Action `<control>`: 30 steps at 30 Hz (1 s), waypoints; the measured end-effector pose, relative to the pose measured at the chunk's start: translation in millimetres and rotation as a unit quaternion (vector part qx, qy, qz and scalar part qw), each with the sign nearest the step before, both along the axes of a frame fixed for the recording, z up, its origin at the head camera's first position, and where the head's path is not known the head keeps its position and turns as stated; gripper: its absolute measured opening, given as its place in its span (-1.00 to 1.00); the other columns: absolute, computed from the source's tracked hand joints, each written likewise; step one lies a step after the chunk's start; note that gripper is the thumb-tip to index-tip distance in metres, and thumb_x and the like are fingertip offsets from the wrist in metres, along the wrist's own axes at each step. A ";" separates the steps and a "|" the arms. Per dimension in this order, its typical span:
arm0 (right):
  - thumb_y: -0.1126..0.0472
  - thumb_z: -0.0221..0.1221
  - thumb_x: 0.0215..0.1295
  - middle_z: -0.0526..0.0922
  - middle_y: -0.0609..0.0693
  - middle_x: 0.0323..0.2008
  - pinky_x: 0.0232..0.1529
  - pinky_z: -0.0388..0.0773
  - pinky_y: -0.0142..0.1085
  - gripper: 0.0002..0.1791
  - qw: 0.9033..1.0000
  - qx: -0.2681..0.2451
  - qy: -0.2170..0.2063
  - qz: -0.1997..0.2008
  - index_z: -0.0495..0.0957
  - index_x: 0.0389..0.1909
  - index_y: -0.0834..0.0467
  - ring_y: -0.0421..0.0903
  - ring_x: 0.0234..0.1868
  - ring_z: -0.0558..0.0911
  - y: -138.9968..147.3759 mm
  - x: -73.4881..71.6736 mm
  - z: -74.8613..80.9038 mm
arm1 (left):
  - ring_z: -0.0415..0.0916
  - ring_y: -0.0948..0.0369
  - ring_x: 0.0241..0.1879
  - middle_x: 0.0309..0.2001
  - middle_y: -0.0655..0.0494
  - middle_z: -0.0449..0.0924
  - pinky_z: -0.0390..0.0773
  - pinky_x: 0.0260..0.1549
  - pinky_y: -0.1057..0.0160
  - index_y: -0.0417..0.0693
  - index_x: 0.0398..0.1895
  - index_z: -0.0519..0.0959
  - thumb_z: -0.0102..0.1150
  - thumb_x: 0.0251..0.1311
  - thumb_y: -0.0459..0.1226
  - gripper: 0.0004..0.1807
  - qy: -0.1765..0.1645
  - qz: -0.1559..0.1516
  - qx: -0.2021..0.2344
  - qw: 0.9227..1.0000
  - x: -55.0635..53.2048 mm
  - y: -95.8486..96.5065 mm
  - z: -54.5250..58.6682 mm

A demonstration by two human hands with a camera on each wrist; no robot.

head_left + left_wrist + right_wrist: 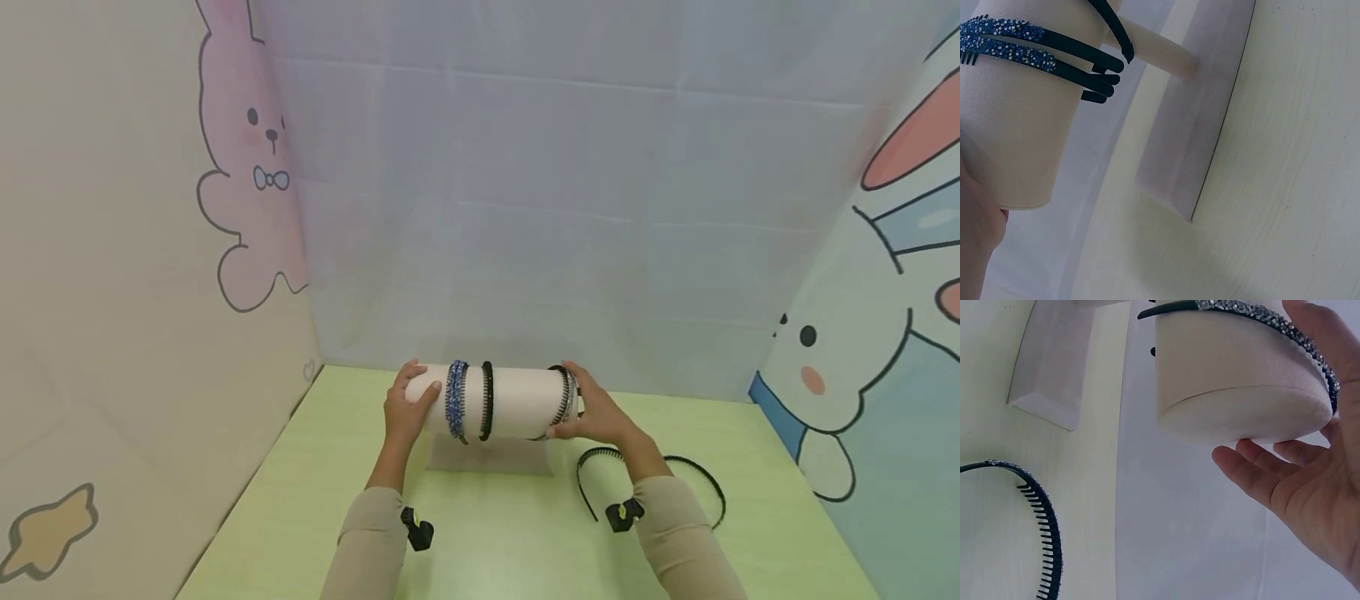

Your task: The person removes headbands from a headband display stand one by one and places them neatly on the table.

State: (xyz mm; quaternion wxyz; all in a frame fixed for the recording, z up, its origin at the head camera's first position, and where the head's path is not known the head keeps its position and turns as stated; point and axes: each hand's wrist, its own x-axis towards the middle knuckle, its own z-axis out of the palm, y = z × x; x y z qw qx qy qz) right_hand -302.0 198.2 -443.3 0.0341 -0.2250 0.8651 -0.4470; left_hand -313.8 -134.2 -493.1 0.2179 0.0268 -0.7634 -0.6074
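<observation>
A headband display stand has a thick cream roll (517, 404) lying sideways over a pale base (491, 456). My left hand (405, 408) grips the roll's left end, thumb in front and fingers over the top. Beside that thumb sit two blue glittery headbands (455, 400), then a black headband (487, 402). At the opposite end, my right hand (600, 412) holds the roll around its edge, where a silver glittery headband (1272, 317) sits. In the right wrist view its thumb lies by that headband, and several fingertips (1225, 457) meet the roll's end.
Another toothed headband (1054, 544) lies on the light green table (495, 533), partly behind the right forearm in the head view. A plain pale sheet (480, 208) stands behind the table. Sheets with cartoon rabbits (832, 358) flank both sides.
</observation>
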 end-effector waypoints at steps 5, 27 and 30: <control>0.09 0.52 -0.26 0.05 0.26 0.30 -0.11 0.47 0.05 0.28 1.000 0.002 0.014 0.013 -0.14 0.43 0.09 0.27 0.18 0.26 -3.4 -0.1 0.2 | 0.29 0.02 0.16 0.26 0.28 0.32 0.41 -0.06 -0.08 0.11 -0.06 0.54 0.32 0.01 -0.05 -0.61 0.000 0.003 -0.001 1.000 -0.2 -1.2 -0.5; 0.28 0.47 -0.16 0.00 0.23 0.30 -0.07 0.47 0.01 0.24 0.991 -0.113 -0.072 0.002 -0.24 0.41 0.03 0.28 0.23 0.21 11.0 0.1 -12.2 | 0.27 0.01 0.15 0.25 0.26 0.32 0.41 -0.07 -0.09 0.10 -0.07 0.54 0.32 0.02 -0.08 -0.63 0.002 0.004 -0.001 1.000 1.5 1.3 1.3; 0.29 0.48 -0.17 0.00 0.22 0.31 -0.09 0.49 -0.02 0.25 0.988 -0.132 -0.079 -0.001 -0.24 0.41 0.03 0.27 0.22 0.23 11.7 2.1 -13.6 | 0.28 0.01 0.15 0.25 0.26 0.33 0.41 -0.07 -0.09 0.11 -0.08 0.54 0.32 0.02 -0.08 -0.63 0.003 0.003 0.000 1.000 1.9 1.7 1.3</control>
